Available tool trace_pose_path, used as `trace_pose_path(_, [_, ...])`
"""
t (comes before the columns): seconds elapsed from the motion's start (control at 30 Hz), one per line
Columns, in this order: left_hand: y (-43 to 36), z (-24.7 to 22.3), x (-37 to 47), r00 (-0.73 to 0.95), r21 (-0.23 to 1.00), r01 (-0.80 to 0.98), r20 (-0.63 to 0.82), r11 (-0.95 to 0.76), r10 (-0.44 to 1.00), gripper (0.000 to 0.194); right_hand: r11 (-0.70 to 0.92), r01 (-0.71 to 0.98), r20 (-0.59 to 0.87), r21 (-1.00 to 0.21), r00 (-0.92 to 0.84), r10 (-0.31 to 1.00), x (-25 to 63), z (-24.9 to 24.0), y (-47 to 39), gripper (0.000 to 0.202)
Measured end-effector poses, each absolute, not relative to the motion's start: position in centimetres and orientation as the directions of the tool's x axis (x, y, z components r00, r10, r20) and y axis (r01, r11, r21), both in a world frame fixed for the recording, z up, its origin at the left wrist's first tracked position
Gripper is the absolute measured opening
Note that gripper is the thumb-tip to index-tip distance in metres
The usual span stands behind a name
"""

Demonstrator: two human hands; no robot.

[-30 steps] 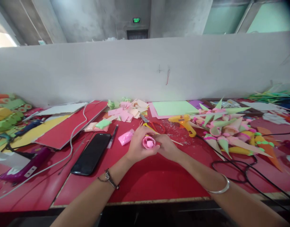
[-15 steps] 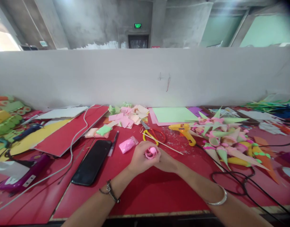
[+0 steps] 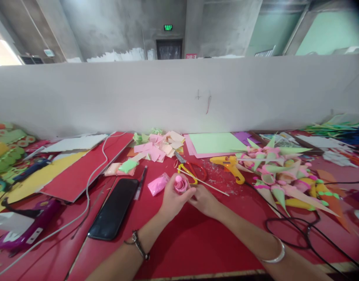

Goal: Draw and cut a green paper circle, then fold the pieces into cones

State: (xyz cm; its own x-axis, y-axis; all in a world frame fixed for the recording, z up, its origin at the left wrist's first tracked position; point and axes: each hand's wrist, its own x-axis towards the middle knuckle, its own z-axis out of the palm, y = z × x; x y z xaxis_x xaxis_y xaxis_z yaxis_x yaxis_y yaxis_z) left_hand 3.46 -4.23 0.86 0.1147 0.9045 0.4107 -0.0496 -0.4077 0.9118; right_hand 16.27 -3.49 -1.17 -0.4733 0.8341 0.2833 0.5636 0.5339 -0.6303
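Note:
My left hand (image 3: 171,203) is wrapped round a pink rolled-paper flower (image 3: 182,186), whose spiral opening faces up toward me with a small pink ball at its rim. Close against it is my right hand (image 3: 207,201), its fingers curled in behind the left thumb. The flower's lower part and the right fingertips are hidden. Just beyond the hands lie scissors (image 3: 199,171) with red and yellow handles and a thin wooden stick (image 3: 211,185). A pink packet of clay (image 3: 158,184) sits left of the flower.
A yellow glue gun (image 3: 230,166) lies to the right, its black cord (image 3: 287,220) looping toward the front edge. Finished paper flowers (image 3: 277,168) are heaped beyond it. At left are a black phone (image 3: 113,208), a pen (image 3: 141,182) and a white cable (image 3: 88,187). Paper scraps (image 3: 156,147) lie at the back.
My hands have shifted slightly left and drawn a little apart. The pink flower has moved up and left, and more of its side shows above the left hand.

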Motion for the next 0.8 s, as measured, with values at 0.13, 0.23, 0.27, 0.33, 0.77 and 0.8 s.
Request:
trace_pose_path(0.13, [-3.7, 0.2, 3.3, 0.039, 0.934, -0.073, 0.354, -0.351, 0.934, 0.018, 0.526, 0.675, 0.194, -0.518, -0.506, 0.840, 16.5, -0.7, -3.4, 0.017])
trace_pose_path(0.23, [-3.3, 0.1, 3.2, 0.020, 0.945, -0.092, 0.316, -0.313, 0.948, 0.020, 0.503, 0.740, 0.101, -0.446, -0.516, 0.850, 16.4, -0.1, -3.4, 0.022])
trace_pose_path(0.27, [-3.2, 0.1, 3.2, 0.012, 0.949, -0.096, 0.303, -0.300, 0.953, 0.021, 0.492, 0.756, 0.080, -0.433, -0.511, 0.856, 16.4, 0.0, -3.5, 0.023])
trace_pose_path(0.33, [-3.0, 0.1, 3.1, -0.016, 0.956, -0.107, 0.272, -0.272, 0.962, 0.023, 0.474, 0.774, 0.059, -0.419, -0.498, 0.865, 16.2, 0.3, -3.5, 0.026])
trace_pose_path(0.77, [-0.8, -0.2, 1.7, 0.039, 0.961, -0.165, 0.232, -0.223, 0.972, 0.027, 0.426, 0.798, 0.064, -0.426, -0.443, 0.894, 15.7, 0.3, -3.3, 0.034])
trace_pose_path(0.8, [-0.7, -0.3, 1.6, 0.062, 0.960, -0.168, 0.237, -0.224, 0.969, 0.028, 0.425, 0.796, 0.069, -0.431, -0.440, 0.895, 15.7, 0.4, -3.4, 0.034])
